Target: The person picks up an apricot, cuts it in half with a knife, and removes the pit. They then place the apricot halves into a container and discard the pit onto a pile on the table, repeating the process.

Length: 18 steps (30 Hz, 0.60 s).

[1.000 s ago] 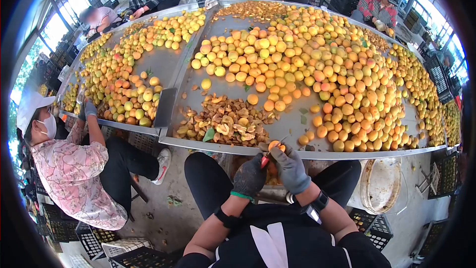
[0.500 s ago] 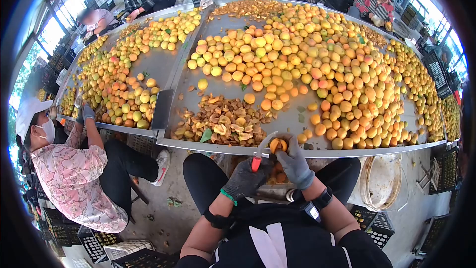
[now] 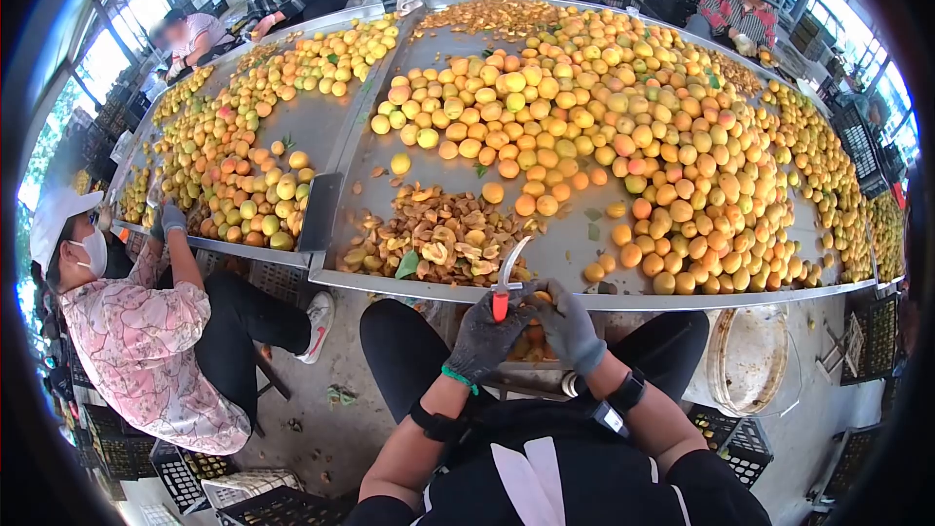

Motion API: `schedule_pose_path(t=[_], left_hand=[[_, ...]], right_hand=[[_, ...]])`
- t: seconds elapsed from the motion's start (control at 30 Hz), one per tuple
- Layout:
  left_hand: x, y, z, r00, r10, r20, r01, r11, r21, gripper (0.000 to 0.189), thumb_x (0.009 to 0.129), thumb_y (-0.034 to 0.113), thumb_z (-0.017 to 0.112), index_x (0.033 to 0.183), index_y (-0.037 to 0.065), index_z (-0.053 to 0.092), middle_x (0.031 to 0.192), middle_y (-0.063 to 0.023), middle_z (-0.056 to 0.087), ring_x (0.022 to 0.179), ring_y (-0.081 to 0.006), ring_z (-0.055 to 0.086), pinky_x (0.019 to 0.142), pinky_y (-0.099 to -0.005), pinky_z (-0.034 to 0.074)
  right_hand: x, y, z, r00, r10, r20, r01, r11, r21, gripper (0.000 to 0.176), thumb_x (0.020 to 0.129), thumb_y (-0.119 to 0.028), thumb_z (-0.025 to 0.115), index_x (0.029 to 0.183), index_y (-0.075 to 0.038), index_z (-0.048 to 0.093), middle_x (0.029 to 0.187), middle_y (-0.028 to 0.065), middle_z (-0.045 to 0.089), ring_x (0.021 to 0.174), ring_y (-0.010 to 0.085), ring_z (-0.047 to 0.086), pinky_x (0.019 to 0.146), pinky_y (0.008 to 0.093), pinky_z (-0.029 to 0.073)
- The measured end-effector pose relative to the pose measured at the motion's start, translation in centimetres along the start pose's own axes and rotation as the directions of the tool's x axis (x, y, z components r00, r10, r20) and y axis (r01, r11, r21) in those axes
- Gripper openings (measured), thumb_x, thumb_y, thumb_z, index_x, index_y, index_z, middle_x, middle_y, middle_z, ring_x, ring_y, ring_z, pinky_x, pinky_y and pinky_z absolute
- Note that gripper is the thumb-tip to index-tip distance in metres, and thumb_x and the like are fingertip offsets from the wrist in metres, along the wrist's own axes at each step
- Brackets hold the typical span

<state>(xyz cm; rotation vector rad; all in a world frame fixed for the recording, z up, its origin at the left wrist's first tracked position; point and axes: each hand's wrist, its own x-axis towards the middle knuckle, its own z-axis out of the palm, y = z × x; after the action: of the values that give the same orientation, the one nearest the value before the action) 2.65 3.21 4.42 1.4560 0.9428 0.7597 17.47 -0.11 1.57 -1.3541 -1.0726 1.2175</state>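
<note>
My left hand [image 3: 483, 333], in a dark grey glove, is closed around the red handle of a curved knife [image 3: 500, 304]. Its hooked blade points up and to the right, over the metal lip of the table. Beside it, my right hand [image 3: 571, 327], in a lighter grey glove, has its fingers curled around an apricot [image 3: 542, 298]. Most of that fruit is hidden by the gloves. The two hands meet at the fingertips, just in front of the table edge. A pile of split apricot pieces [image 3: 453, 234] lies right behind the blade.
Whole apricots [image 3: 672, 166] are heaped across the metal table [image 3: 438, 290]. A white bucket [image 3: 748, 360] stands at lower right near black crates [image 3: 735, 443]. At left, a person in a pink patterned shirt [image 3: 146, 360] sits close by; several other people sit around the far edges.
Both hands have dropped slightly towards me. The knife blade has swung upright, away from the apricot, and the fruit's split orange flesh is now mostly covered by my fingers.
</note>
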Motion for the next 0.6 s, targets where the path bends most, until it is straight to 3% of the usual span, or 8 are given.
schedule_pose_path(t=[0.03,0.13,0.23,0.4,0.47,0.5,0.57,0.6], left_hand=[[0.1,-0.1,0.2,0.999,-0.042,-0.013,0.042,0.998,-0.035,0.03,0.085,0.013,0.069,0.113,0.004,0.063,0.104,-0.0079,0.067,0.094,-0.0147,0.064,0.083,-0.0285,0.05],[0.7,-1.9,0.0,1.0,0.003,-0.029,-0.001,0.999,0.038,0.032,0.085,0.009,0.068,0.116,0.005,0.061,0.101,-0.0058,0.067,0.092,-0.0128,0.063,0.083,-0.0275,0.05],[1.0,-2.7,-0.7,0.998,0.029,-0.061,-0.024,0.996,0.09,0.028,0.086,0.01,0.067,0.114,0.007,0.063,0.094,-0.0032,0.066,0.082,-0.0117,0.062,0.076,-0.0263,0.05],[1.3,-2.8,-1.3,0.985,-0.089,-0.149,0.08,0.995,-0.067,0.026,0.087,0.012,0.068,0.112,0.007,0.064,0.095,-0.0027,0.066,0.076,-0.0102,0.06,0.071,-0.0275,0.05],[1.0,-0.8,-1.4,0.926,-0.368,-0.088,0.334,0.905,-0.264,0.025,0.086,0.013,0.068,0.11,0.007,0.065,0.099,-0.004,0.067,0.086,-0.0117,0.062,0.079,-0.0283,0.05],[1.1,-1.4,-1.3,0.927,-0.365,-0.089,0.331,0.906,-0.265,0.025,0.086,0.013,0.068,0.11,0.007,0.065,0.099,-0.004,0.067,0.086,-0.0117,0.062,0.079,-0.0283,0.05],[1.2,-3.5,-1.0,0.98,-0.12,-0.161,0.096,0.984,-0.148,0.024,0.088,0.01,0.066,0.111,0.009,0.064,0.071,0.0041,0.057,0.056,-0.0052,0.05,0.048,-0.021,0.039],[1.0,-3.5,-1.1,0.979,-0.123,-0.163,0.099,0.984,-0.149,0.024,0.088,0.01,0.066,0.111,0.009,0.064,0.071,0.0041,0.057,0.056,-0.0052,0.05,0.048,-0.021,0.039]], right_hand=[[0.4,0.4,0.2,0.983,0.184,-0.018,-0.173,0.952,0.254,0.019,0.096,-0.014,0.053,0.113,-0.007,0.055,0.095,0.0063,0.06,0.082,0.0136,0.059,0.074,0.0265,0.05],[0.8,-0.5,0.1,0.894,0.443,-0.072,-0.328,0.755,0.568,0.019,0.097,-0.028,0.054,0.105,-0.011,0.055,0.088,0.0029,0.058,0.072,0.0123,0.056,0.062,0.027,0.05],[2.2,1.5,-0.7,0.894,0.438,-0.092,-0.226,0.618,0.753,0.025,0.095,-0.031,0.057,0.105,-0.009,0.051,0.087,0.0049,0.058,0.071,0.0166,0.058,0.06,0.0355,0.055],[5.0,2.1,-2.2,0.933,0.349,-0.086,-0.185,0.672,0.717,0.022,0.093,-0.031,0.061,0.098,-0.012,0.052,0.086,0.0031,0.058,0.068,0.0154,0.058,0.061,0.0337,0.056],[5.5,1.6,-2.2,0.92,0.373,-0.124,-0.214,0.74,0.637,0.02,0.093,-0.032,0.06,0.094,-0.013,0.054,0.087,0.0022,0.058,0.07,0.0151,0.06,0.062,0.0319,0.056],[5.7,1.2,-2.1,0.912,0.395,-0.112,-0.232,0.721,0.653,0.019,0.092,-0.028,0.062,0.096,-0.012,0.053,0.086,0.0029,0.058,0.069,0.0163,0.06,0.062,0.0341,0.057],[5.9,1.1,-2.0,0.905,0.416,-0.092,-0.255,0.702,0.665,0.018,0.091,-0.023,0.063,0.098,-0.011,0.052,0.086,0.0036,0.058,0.068,0.0175,0.061,0.062,0.0363,0.058],[5.8,1.6,-2.1,0.922,0.382,-0.064,-0.243,0.7,0.672,0.016,0.092,-0.021,0.062,0.099,-0.01,0.053,0.087,0.0043,0.058,0.073,0.0186,0.062,0.065,0.0365,0.059]])
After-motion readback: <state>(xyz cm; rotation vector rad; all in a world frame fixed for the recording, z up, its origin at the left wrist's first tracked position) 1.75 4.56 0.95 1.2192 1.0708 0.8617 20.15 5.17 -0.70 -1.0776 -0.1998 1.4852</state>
